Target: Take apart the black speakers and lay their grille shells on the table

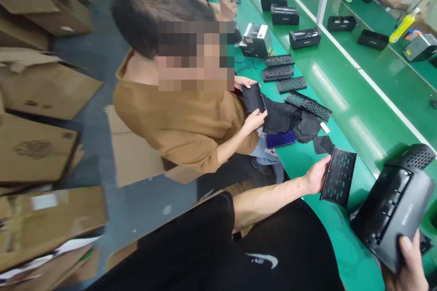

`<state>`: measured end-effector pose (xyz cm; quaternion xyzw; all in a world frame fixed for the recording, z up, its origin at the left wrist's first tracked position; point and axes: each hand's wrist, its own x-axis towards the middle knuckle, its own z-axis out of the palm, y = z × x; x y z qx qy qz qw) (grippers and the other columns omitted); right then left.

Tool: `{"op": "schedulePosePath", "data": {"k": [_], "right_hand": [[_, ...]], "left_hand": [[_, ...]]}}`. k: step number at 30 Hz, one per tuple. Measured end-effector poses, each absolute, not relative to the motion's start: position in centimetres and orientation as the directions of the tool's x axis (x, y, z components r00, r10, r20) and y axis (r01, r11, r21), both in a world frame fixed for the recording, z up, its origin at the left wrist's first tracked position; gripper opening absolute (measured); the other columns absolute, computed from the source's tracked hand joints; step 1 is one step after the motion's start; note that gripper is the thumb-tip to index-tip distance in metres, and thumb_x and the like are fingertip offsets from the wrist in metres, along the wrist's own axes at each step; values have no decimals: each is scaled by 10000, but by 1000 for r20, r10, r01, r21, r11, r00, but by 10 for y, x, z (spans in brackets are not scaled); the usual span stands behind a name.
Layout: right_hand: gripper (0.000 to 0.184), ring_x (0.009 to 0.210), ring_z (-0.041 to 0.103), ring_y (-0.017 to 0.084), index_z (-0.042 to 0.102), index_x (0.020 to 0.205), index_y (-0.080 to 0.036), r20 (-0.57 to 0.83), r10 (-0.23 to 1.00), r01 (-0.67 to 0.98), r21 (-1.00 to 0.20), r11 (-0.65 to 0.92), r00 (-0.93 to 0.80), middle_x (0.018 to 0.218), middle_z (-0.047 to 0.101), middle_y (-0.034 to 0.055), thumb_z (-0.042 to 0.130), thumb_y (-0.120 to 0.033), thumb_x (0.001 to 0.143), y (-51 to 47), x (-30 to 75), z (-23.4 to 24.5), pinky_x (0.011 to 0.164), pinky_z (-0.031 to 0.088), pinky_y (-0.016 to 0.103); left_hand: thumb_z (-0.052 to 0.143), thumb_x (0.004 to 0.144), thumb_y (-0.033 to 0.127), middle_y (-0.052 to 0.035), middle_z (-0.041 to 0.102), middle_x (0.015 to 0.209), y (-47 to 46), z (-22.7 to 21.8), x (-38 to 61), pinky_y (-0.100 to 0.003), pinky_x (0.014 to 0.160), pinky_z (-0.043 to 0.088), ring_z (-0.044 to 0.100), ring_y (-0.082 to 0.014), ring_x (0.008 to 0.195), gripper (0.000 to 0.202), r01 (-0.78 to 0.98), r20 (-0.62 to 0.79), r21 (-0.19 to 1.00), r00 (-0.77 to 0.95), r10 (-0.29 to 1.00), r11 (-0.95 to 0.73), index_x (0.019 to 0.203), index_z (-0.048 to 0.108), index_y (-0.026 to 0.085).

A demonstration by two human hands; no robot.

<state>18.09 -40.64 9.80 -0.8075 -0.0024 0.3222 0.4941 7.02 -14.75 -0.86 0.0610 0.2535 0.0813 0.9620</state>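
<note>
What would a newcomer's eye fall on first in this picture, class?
The black housing in the right hand fills the lower right corner, and the left hand holds a vented panel beside it. Further along the green bench, a co-worker in a brown shirt bends over the work.

Overhead light leaves white glare streaks on the glossy green desk (362, 132); cardboard boxes (37, 150) at the left edge blur and bend.

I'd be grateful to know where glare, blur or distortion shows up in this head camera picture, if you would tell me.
In the head view, glare streaks cross the green workbench, the cardboard boxes at left are smeared and stretched, and wide-angle bending tilts the scene toward the edges.
</note>
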Motion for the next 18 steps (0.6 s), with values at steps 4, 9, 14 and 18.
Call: {"op": "schedulePosePath", "data": {"k": [4,9,14,18], "right_hand": [[1130,1491,497,446,213,1741,-362,-392,406,-133,-835,-534,826,1678,472,74,798,-660,821,-360,161,122,1214,429,628],[1168,1503,477,451,250,1742,-321,-311,449,105,-715,-692,838,1685,452,101,794,-743,799,-326,154,130,1236,389,602],[1123,1515,464,442,266,1740,-332,-223,540,297,-638,-710,811,1696,439,72,731,-794,829,-313,158,127,1248,371,580],[1188,1532,428,466,247,1742,-338,-234,543,320,-600,-733,806,1715,402,88,719,-855,782,-306,165,125,1248,349,625]], "left_hand": [[551,1010,664,-79,793,846,-154,3,78,-281,768,552,717,-190,750,573,-77,-502,165,852,151,983,1001,786,141],[397,1067,664,-24,783,769,-163,26,85,-312,776,582,751,-210,828,643,-81,-444,256,875,192,963,912,840,225],[538,961,643,-1,762,700,-166,36,94,-387,745,654,795,-248,860,418,-130,-342,450,889,306,883,1043,843,369],[583,976,364,28,757,671,-169,30,105,-354,724,660,808,-228,809,299,-190,-252,745,808,533,640,1117,846,381]]}}
